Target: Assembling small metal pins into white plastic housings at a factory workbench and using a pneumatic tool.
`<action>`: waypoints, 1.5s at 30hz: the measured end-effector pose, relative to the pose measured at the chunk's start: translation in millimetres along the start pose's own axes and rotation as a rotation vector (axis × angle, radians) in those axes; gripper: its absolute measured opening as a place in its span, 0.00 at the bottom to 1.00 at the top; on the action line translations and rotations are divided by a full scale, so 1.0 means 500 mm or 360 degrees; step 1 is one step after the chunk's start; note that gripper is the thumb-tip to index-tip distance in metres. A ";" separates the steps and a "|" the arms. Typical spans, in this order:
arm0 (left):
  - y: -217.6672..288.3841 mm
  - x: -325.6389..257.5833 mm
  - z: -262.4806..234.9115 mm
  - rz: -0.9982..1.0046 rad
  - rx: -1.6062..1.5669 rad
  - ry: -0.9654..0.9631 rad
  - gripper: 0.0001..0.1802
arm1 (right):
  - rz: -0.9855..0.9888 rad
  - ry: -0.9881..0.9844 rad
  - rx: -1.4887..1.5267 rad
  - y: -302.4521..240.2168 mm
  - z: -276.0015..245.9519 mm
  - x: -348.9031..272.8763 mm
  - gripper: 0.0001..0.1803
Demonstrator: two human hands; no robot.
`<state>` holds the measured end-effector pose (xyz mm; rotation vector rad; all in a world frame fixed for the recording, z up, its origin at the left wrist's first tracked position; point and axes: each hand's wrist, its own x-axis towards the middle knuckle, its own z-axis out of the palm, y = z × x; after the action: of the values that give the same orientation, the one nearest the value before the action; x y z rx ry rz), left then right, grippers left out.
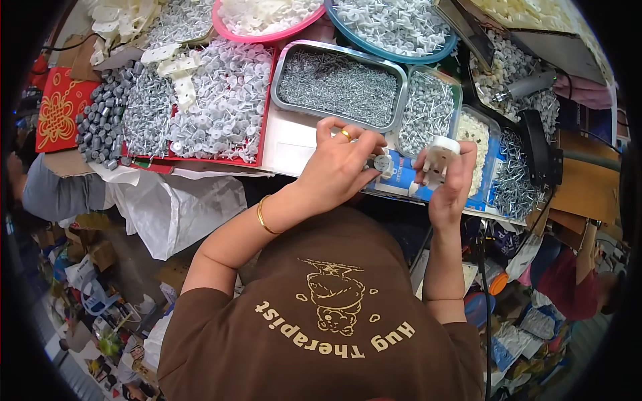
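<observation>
My left hand (341, 160) is pinched on a small grey round part (382, 164) with a light-coloured piece beside it; the fingers partly cover both. A ring is on one finger and a gold bangle (263, 214) on the wrist. Just to the right, my right hand (451, 184) grips a white round-topped plastic part (438, 160), tilted, with prongs or openings on its lower side. The two parts are apart, above the table's near edge. Beyond my left hand stands a metal tray (348, 47) full of small screws. A clear tub of white-and-metal pins (428, 100) lies beyond my right hand.
Left are a red box (271, 100) of white nail clips and grey cylinders (100, 120). Pink (231, 32) and teal (401, 57) basins stand at the back. Right are cream pieces (476, 134), loose screws (515, 180) and a grey power screwdriver (525, 87). A white bag (177, 214) hangs below.
</observation>
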<state>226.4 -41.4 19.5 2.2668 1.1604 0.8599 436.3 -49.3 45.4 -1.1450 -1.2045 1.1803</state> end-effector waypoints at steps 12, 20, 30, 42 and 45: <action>-0.001 0.003 0.007 -0.0010 -0.0171 0.0080 0.14 | 0.0179 -0.0130 -0.0260 0.035 0.008 -0.004 0.19; 0.008 -0.001 0.012 -0.0046 0.0005 0.0077 0.14 | 0.0097 -0.0121 -0.0220 0.011 0.012 -0.011 0.20; -0.025 -0.049 -0.072 -0.0320 0.0007 0.0084 0.15 | -0.0700 -0.0091 -0.0884 -0.002 0.036 -0.023 0.21; -0.044 -0.062 -0.074 -0.0521 -0.0283 -0.0038 0.11 | -0.0492 -0.0392 -0.1039 0.029 0.068 -0.005 0.22; -0.035 -0.055 -0.089 -0.0516 -0.0330 -0.0204 0.18 | -0.0455 -0.0507 -0.1064 0.019 0.066 -0.002 0.22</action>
<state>173.3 -50.1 30.8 1.8723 1.2707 0.6636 402.8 -49.5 37.1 -1.2240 -2.0321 0.7690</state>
